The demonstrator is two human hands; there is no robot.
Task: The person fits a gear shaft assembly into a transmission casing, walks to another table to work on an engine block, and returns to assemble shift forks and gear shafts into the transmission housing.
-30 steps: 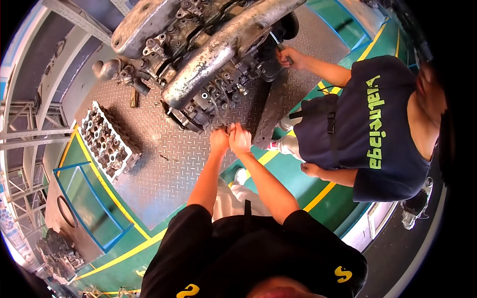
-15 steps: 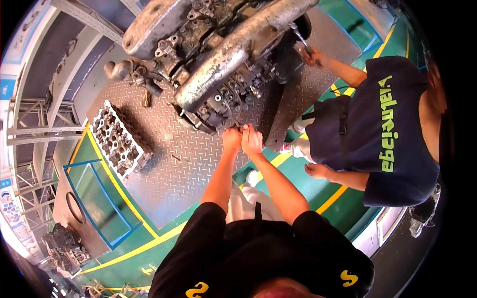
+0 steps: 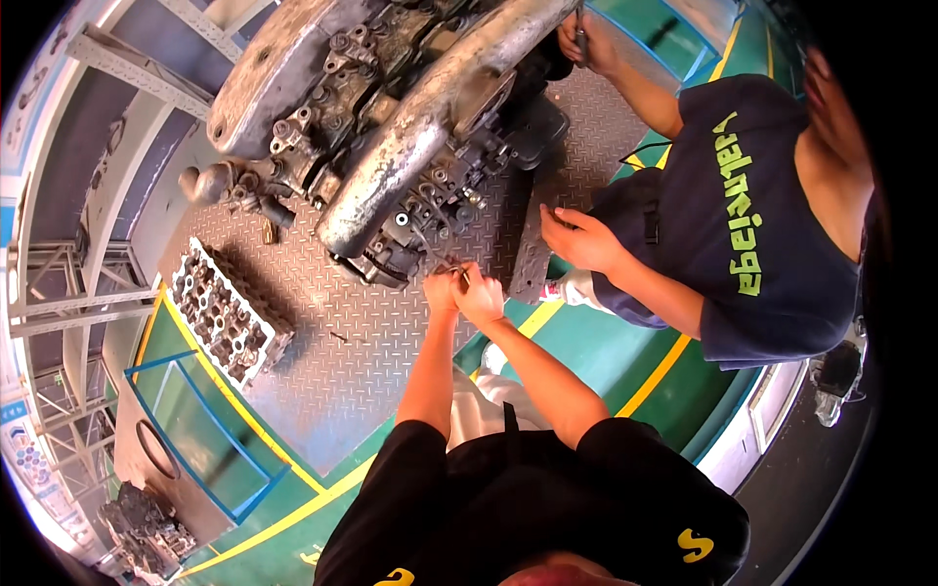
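In front of me, my left hand (image 3: 441, 292) and my right hand (image 3: 480, 296) are closed side by side at the near edge of a large, dirty engine (image 3: 376, 190). Between my fingers shows part of a slim dark tool (image 3: 461, 274); its exact kind is hidden by my grip. Just beyond my hands lie the engine's small metal fittings (image 3: 430, 210), below a long, worn silvery pipe-like cover (image 3: 391, 176). A co-worker's hand (image 3: 584, 44) at the far right of the engine holds a tool; the other hand (image 3: 583, 239) is held out, fingers extended.
A cylinder head (image 3: 223, 313) rests on the diamond-plate floor (image 3: 337, 366) to the left. The co-worker in a dark shirt (image 3: 752, 215) stands close on my right. Blue frames (image 3: 200, 430) and yellow lines mark the green floor. Another engine part (image 3: 147, 527) sits at lower left.
The engine has shifted left in view as my head moved. My right hand has turned a little around the tool. The co-worker's nearer hand has risen forward toward the engine.
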